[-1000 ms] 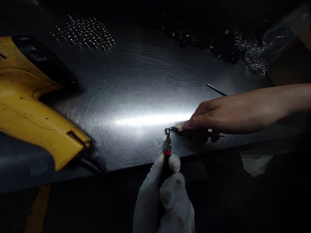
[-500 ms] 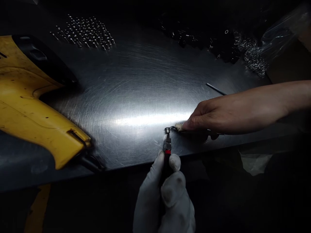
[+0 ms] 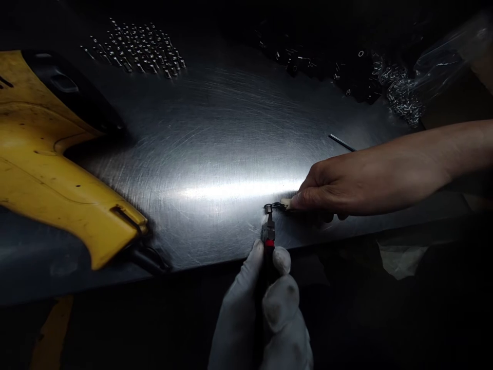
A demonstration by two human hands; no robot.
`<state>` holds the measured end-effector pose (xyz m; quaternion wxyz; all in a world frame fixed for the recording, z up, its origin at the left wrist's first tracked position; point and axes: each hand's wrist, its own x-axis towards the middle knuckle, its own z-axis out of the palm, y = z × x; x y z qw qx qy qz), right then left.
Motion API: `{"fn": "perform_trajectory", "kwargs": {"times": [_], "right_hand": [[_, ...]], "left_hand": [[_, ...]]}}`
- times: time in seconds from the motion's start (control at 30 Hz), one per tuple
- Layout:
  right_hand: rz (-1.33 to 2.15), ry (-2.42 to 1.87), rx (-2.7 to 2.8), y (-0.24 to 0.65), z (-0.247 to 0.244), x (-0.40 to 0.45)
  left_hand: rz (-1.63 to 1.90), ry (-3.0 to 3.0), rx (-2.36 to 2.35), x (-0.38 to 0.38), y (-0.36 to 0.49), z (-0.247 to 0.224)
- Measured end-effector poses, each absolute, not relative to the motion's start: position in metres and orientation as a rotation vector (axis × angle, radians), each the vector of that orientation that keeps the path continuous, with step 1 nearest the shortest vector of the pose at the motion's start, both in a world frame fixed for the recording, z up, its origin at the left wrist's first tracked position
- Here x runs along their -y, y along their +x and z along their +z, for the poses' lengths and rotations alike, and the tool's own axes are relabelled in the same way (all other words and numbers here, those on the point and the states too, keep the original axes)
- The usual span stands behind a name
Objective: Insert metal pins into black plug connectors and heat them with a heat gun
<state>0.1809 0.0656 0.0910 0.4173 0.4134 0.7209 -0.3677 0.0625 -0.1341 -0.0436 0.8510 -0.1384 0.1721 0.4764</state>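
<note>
My left hand (image 3: pixel 265 308), in a white glove, is closed palm up around slim pliers (image 3: pixel 269 231) with dark handles and a red band. At the pliers' tip sits a small silvery metal piece (image 3: pixel 268 208), with thin dark wires (image 3: pixel 277 204) running right from it. Those wires lead to a cream-coloured piece (image 3: pixel 286 202), whose kind I cannot make out. My bare right hand (image 3: pixel 339 187) reaches in from the right and pinches that piece between thumb and fingers, low over the scratched metal tabletop (image 3: pixel 215 139). Its other fingers are mostly hidden under the hand.
A yellow heat gun (image 3: pixel 69 180) lies at the left. Several small metal pins (image 3: pixel 140 49) stand grouped at the back left. Dark small parts (image 3: pixel 308 64), a heap of tiny metal pieces (image 3: pixel 404 100) and a clear plastic bag (image 3: pixel 442 59) are at the back right. A thin dark rod (image 3: pixel 341 142) lies beyond my right hand.
The whole view has shifted slightly. Both hands, the pliers and the wires keep nearly the same places relative to each other.
</note>
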Motion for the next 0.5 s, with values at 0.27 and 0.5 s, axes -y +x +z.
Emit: {"fn": "perform_trajectory", "kwargs": {"times": [0.27,0.5], "right_hand": [[-0.896,0.996,-1.788,0.169,0.092,-0.065],[-0.833,1.008,-1.805,0.164,0.093,-0.06]], "left_hand": [[0.981,-0.342,-0.269,0.134,0.063,-0.042],[0.974,-0.468,-0.258,0.144,0.068,-0.031]]}}
